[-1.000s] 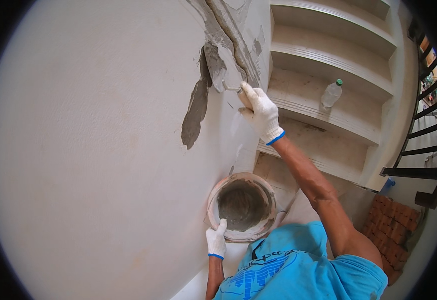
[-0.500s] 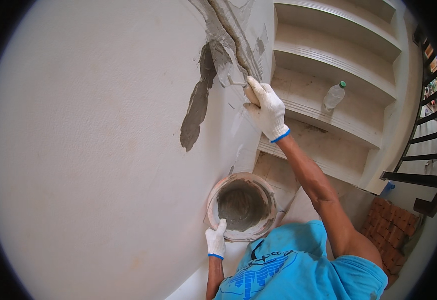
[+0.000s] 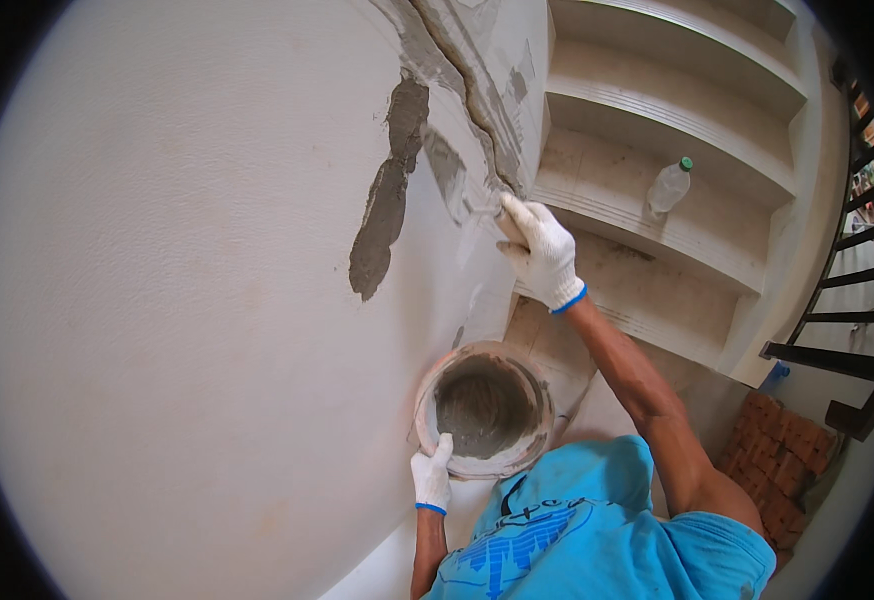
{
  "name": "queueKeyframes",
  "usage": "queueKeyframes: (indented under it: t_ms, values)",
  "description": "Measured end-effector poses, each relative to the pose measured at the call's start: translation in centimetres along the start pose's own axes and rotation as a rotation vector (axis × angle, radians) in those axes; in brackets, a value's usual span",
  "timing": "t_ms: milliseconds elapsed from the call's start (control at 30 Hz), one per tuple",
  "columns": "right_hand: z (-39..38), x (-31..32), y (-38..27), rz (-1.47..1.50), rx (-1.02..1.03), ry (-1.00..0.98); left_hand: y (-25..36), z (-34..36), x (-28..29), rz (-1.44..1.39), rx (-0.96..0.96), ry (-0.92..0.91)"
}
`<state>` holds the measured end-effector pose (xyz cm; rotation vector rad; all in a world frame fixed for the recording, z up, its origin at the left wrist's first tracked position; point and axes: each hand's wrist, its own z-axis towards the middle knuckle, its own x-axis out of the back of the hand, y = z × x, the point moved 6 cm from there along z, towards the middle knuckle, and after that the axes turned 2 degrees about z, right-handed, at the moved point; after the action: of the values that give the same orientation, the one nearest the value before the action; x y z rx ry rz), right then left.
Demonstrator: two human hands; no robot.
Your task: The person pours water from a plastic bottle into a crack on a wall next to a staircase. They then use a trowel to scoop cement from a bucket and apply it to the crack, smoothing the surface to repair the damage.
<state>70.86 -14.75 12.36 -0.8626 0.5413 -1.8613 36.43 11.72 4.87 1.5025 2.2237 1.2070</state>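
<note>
The light is moderate and quite soft, spread rather evenly over the pale wall (image 3: 207, 300) at 9 o'clock; from which source it comes, I cannot tell. Toward 2 o'clock, the steps (image 3: 702, 218) carry gentle shadows below their edges, and at 5 o'clock the inside of the bucket (image 3: 492, 468) is darker. At 3 o'clock, brighter spots appear behind the railing (image 3: 843, 317), whose bars look nearly black. Near 12 o'clock, the trowel (image 3: 445, 170) seems slightly blurred. Black surrounds the round view, widest in the corners, and the steps bend visibly into curves.
</note>
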Motion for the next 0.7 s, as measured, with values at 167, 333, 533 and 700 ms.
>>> queueKeyframes:
  t_ms: [167,333,533,700]
  values:
    - [2.4,-1.7,0.8,-0.022,-0.034,0.057,-0.5,0.2,0.4,0.035,-0.008,0.004]
    - [0.9,-2.7,0.4,0.012,-0.003,0.016,-0.8,0.0,0.4,0.020,-0.005,0.010]
    - [-1.7,-2.2,-0.4,0.063,-0.055,-0.064,-2.0,0.6,0.8,0.023,0.013,0.016]
    - [0.9,-2.3,-0.3,0.044,-0.046,0.052,-1.7,0.5,0.8,0.029,0.003,0.001]
